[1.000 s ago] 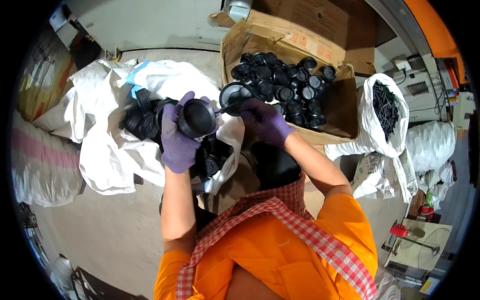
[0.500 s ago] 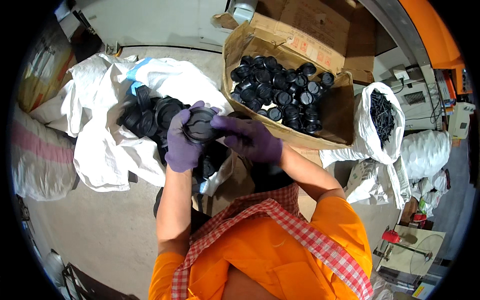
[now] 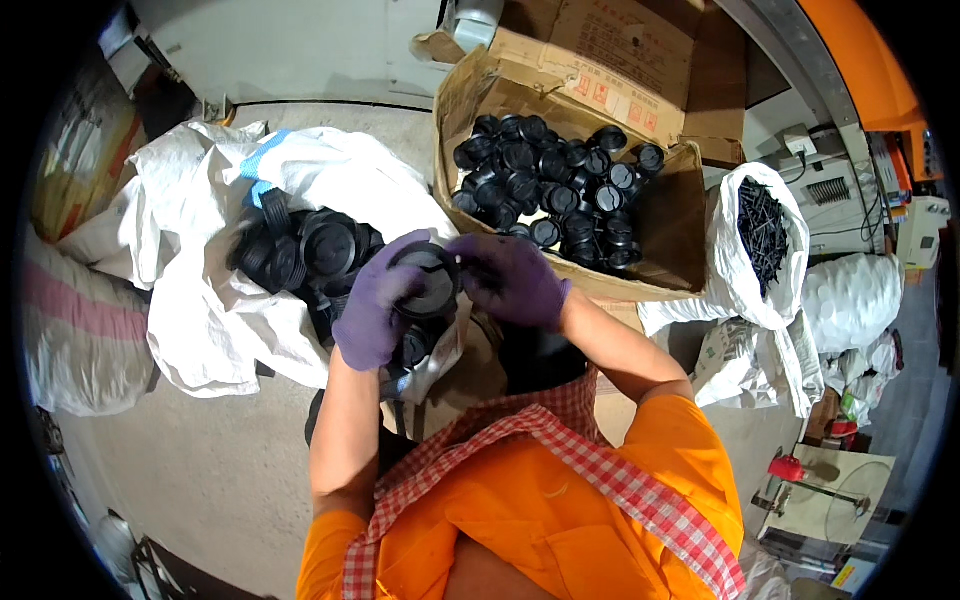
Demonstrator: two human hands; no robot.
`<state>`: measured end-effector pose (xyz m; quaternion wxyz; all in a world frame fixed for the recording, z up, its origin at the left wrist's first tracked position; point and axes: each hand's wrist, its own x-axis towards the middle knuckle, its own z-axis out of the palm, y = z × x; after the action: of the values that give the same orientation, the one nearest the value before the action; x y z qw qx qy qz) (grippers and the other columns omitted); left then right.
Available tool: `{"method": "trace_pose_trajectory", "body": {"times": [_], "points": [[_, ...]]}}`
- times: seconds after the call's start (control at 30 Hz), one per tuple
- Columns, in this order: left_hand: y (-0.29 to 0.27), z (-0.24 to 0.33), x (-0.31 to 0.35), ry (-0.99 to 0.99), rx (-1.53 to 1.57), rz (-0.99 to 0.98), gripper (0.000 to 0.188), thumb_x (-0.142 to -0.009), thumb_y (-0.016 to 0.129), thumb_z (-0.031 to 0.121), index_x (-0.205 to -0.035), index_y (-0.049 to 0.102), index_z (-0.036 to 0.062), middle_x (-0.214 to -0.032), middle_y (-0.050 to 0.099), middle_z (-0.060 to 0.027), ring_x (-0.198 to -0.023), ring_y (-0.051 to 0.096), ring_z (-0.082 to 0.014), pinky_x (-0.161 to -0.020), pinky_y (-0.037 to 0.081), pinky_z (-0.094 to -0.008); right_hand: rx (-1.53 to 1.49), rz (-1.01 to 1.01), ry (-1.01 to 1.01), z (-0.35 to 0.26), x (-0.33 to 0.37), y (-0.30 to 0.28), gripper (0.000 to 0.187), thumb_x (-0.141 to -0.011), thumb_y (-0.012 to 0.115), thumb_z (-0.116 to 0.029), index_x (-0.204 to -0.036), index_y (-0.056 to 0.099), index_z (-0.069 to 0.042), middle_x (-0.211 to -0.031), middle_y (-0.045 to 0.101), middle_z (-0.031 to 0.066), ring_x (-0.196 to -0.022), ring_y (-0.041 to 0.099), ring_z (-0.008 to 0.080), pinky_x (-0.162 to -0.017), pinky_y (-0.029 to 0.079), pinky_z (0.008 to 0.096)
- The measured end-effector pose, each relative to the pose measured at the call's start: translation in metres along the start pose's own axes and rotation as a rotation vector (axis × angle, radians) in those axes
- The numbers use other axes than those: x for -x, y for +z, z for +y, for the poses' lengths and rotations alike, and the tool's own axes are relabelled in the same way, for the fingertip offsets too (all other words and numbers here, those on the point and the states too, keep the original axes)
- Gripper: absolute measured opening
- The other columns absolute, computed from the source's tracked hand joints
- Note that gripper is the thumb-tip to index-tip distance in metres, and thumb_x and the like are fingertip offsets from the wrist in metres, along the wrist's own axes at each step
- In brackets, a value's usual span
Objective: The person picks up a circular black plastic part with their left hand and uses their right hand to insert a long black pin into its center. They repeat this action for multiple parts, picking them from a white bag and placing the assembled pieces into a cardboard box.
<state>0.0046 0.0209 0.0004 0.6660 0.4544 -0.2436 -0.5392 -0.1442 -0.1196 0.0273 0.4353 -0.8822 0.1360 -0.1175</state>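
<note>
Far left: pale woven sack with pink stripe (image 3: 75, 330), lying on concrete floor (image 3: 230, 470).
White sack (image 3: 200, 310): spread open on floor, filled with large black round caps (image 3: 320, 245).
Left hand (image 3: 375, 305): purple glove, fingers curled tight around left rim of black round cap (image 3: 428, 282), gripping it.
Black round cap: held up between both hands, just above white sack's right edge, in front of orange shirt.
Right hand (image 3: 510, 280): purple glove, closed on cap's right side, fingertips pressing its rim.
Cardboard box (image 3: 660, 225): flaps open, just behind right hand, packed with small black caps (image 3: 550, 185).
White bag (image 3: 765, 250): right of box, mouth open, dark thin pieces (image 3: 762, 222) inside.
</note>
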Motion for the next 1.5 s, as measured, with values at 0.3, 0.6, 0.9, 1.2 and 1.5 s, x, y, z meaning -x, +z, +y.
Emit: {"method": "trace_pose_trajectory", "body": {"times": [0.3,0.6,0.9,1.2,1.5], "points": [[0.001,0.011,0.007,0.203,-0.801,-0.095,0.038,-0.074,0.059,-0.003,-0.112,0.058,0.0006,-0.102,0.065,-0.0140,-0.089,0.064,-0.0271,-0.078,0.052,-0.0354,-0.465,-0.754,0.487,0.013,-0.020,-0.029,0.008,-0.076,0.062,-0.012,-0.075,0.064,-0.004,-0.068,0.064,0.0055,-0.063,0.062,0.0217,-0.059,0.049,0.0293],[0.007,-0.020,0.002,0.366,-0.284,-0.010,0.036,-0.085,0.050,0.012,-0.119,0.047,-0.0011,-0.093,0.058,-0.0087,-0.084,0.057,-0.0208,-0.073,0.046,-0.0286,-1.393,-0.126,0.108,0.021,-0.018,0.004,0.016,-0.085,0.060,-0.017,-0.083,0.062,-0.001,-0.078,0.061,0.0058,-0.075,0.059,0.0148,-0.071,0.050,0.0296],[0.069,-0.017,-0.003,0.678,-1.264,0.074,0.034,-0.069,0.060,0.000,-0.102,0.066,0.0064,-0.076,0.056,-0.0103,-0.071,0.056,-0.0259,-0.065,0.045,-0.0323,0.419,0.585,-0.004,0.044,0.011,-0.033,0.017,-0.072,0.062,-0.009,-0.089,0.062,-0.010,-0.085,0.062,0.0100,-0.081,0.061,0.0312,-0.073,0.050,0.0380],[-0.021,0.012,-0.011,0.692,-0.870,0.613,0.052,-0.065,0.059,-0.001,-0.116,0.062,0.0050,-0.106,0.059,-0.0134,-0.100,0.055,-0.0288,-0.092,0.042,-0.0357,1.113,1.061,0.594,0.077,0.157,-0.279,0.054,-0.077,0.069,-0.037,-0.121,0.053,-0.010,-0.113,0.061,0.0155,-0.100,0.057,0.0340,-0.089,0.045,0.0402],[-0.113,0.029,0.030,0.086,-1.558,0.866,0.086,-0.065,0.073,0.021,-0.140,0.031,0.0110,-0.140,0.036,-0.0208,-0.129,0.037,-0.0391,-0.106,0.034,-0.0415,1.140,0.717,1.019,0.151,0.235,-0.329,0.040,-0.087,0.052,-0.030,-0.123,0.056,-0.012,-0.123,0.056,0.0187,-0.113,0.054,0.0359,-0.096,0.042,0.0424]]}}
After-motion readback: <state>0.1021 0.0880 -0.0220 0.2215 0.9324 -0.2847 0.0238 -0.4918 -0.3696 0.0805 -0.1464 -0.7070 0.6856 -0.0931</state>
